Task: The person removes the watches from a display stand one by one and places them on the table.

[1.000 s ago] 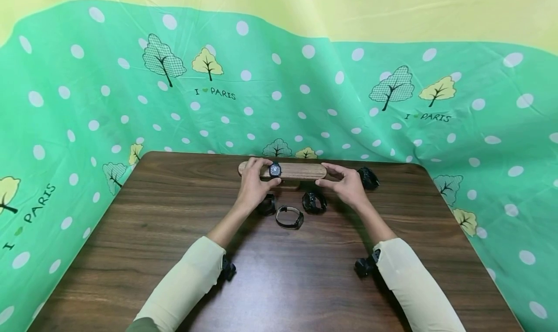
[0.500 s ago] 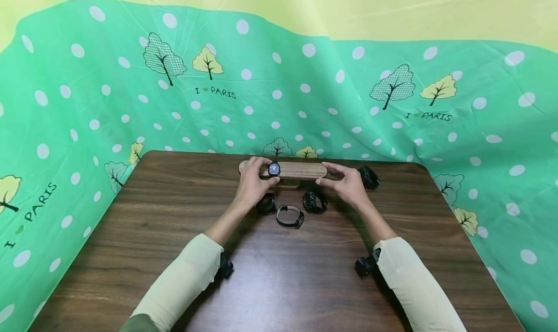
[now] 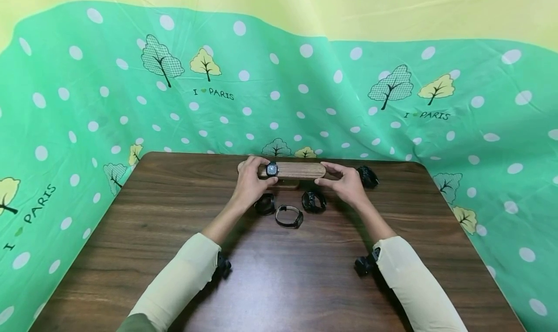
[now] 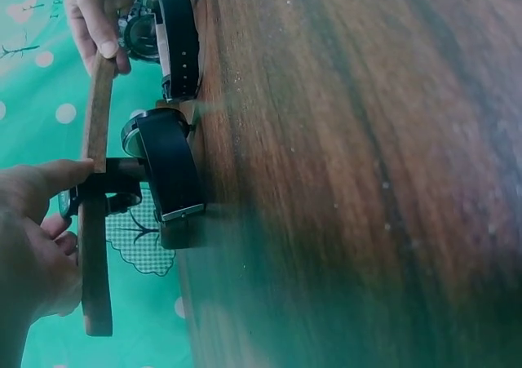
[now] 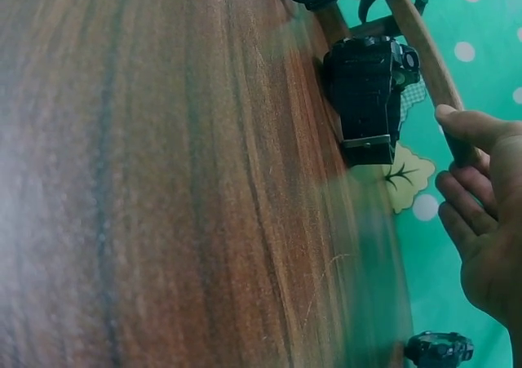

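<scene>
A wooden bar (image 3: 302,170) with rounded ends lies crosswise on a low stand base (image 3: 288,183) near the table's back edge. Round its left half goes a black wristwatch (image 3: 272,169), its square dial facing up. My left hand (image 3: 252,181) pinches this watch on the bar, thumb on the near side and fingers on the far side. With thumb and fingers, my right hand (image 3: 347,186) grips the bar's right end (image 5: 440,78). Part of the bar's left end is behind my left hand. Part of the strap shows below the bar in the left wrist view.
Three black watches, one left (image 3: 265,204), one middle (image 3: 289,217) and one right (image 3: 314,202), stand on the table (image 3: 279,274) before the bar. Another dark watch (image 3: 368,177) is beyond my right hand. A green printed cloth (image 3: 279,104) hangs behind.
My left hand and the watch have slid slightly left along the bar. The right hand keeps its grip on the bar's end. The other watches stay put.
</scene>
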Tool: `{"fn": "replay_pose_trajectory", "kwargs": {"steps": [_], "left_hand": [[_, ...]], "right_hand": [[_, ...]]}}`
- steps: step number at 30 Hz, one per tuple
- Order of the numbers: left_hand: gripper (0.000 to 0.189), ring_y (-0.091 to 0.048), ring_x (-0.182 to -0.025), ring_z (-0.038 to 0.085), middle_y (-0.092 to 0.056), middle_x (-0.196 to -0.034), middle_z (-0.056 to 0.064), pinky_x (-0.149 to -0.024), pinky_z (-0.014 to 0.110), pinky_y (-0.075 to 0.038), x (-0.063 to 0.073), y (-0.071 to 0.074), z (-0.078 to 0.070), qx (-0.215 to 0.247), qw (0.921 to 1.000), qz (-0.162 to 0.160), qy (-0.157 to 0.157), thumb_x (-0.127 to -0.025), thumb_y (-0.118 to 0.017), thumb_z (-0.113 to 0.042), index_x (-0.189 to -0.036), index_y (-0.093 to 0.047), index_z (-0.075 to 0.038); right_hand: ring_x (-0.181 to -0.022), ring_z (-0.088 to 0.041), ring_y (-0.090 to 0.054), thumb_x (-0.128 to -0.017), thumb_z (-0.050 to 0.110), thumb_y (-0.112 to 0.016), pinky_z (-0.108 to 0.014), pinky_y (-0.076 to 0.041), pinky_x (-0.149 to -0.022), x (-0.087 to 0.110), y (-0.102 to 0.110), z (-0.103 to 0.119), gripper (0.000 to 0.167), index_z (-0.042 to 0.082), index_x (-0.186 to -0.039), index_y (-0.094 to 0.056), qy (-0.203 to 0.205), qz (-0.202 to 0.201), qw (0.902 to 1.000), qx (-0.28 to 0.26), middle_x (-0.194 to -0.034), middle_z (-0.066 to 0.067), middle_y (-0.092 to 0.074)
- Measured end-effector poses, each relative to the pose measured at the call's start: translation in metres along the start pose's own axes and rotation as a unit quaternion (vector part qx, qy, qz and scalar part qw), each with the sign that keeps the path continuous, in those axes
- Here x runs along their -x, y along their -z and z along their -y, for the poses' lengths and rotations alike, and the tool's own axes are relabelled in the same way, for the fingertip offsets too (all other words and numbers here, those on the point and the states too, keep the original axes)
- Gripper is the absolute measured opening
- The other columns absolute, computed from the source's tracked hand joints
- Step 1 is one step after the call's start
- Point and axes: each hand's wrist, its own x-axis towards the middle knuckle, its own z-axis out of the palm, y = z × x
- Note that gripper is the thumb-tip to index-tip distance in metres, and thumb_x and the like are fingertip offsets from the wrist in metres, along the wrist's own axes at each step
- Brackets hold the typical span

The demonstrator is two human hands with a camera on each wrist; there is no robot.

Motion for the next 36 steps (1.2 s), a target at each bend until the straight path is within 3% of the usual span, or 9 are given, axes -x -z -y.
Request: {"fn": "replay_pose_trajectory", "kwargs": {"steps": [4, 5, 13, 21, 36], "left_hand": [[0.049, -0.062, -0.130, 0.041, -0.071, -0.133, 0.016, -0.125, 0.056, -0.042, 0.001, 0.000, -0.001, -0.016, 0.9999, 0.001, 0.000, -0.089, -0.096, -0.018, -0.130, -0.074, -0.002], [0.050, -0.061, -0.132, 0.042, -0.071, -0.134, 0.018, -0.127, 0.058, -0.042, 0.003, 0.004, -0.009, -0.022, 0.9997, 0.005, 0.004, -0.089, -0.096, -0.015, -0.130, -0.073, 0.000], [0.052, -0.047, -0.127, 0.039, -0.071, -0.133, 0.017, -0.116, 0.060, -0.036, 0.005, 0.004, -0.013, -0.032, 0.9990, -0.016, 0.025, -0.086, -0.098, -0.017, -0.131, -0.076, -0.002], [0.048, -0.053, -0.118, 0.035, -0.075, -0.120, 0.014, -0.104, 0.052, -0.037, 0.006, 0.005, -0.016, -0.016, 0.9982, -0.020, 0.054, -0.088, -0.096, -0.015, -0.131, -0.076, -0.005], [0.050, -0.058, -0.115, 0.036, -0.078, -0.117, 0.016, -0.104, 0.053, -0.038, 0.009, 0.015, -0.009, -0.002, 0.9975, -0.037, 0.060, -0.087, -0.096, -0.011, -0.132, -0.075, -0.005]], "right_hand": [[-0.143, -0.041, -0.070, -0.093, 0.023, -0.096, -0.059, -0.058, -0.119, 0.000, 0.000, -0.001, 0.064, 0.009, -0.151, -0.073, -0.003, 0.001, 1.0000, 0.002, -0.151, -0.019, -0.074], [-0.143, -0.041, -0.070, -0.093, 0.023, -0.096, -0.059, -0.058, -0.119, 0.000, 0.000, 0.000, 0.064, 0.009, -0.150, -0.073, -0.003, 0.001, 1.0000, 0.003, -0.150, -0.019, -0.074], [-0.143, -0.042, -0.070, -0.092, 0.022, -0.096, -0.060, -0.057, -0.119, 0.000, 0.001, 0.002, 0.063, 0.009, -0.149, -0.074, -0.003, -0.001, 1.0000, 0.008, -0.150, -0.018, -0.074], [-0.143, -0.042, -0.069, -0.092, 0.022, -0.096, -0.060, -0.057, -0.119, 0.001, 0.001, 0.002, 0.065, 0.007, -0.150, -0.072, -0.009, -0.001, 1.0000, 0.005, -0.150, -0.020, -0.073], [-0.144, -0.042, -0.069, -0.093, 0.023, -0.095, -0.059, -0.056, -0.121, 0.000, -0.001, 0.001, 0.064, 0.009, -0.151, -0.072, -0.009, -0.002, 1.0000, 0.002, -0.152, -0.019, -0.073]]}}
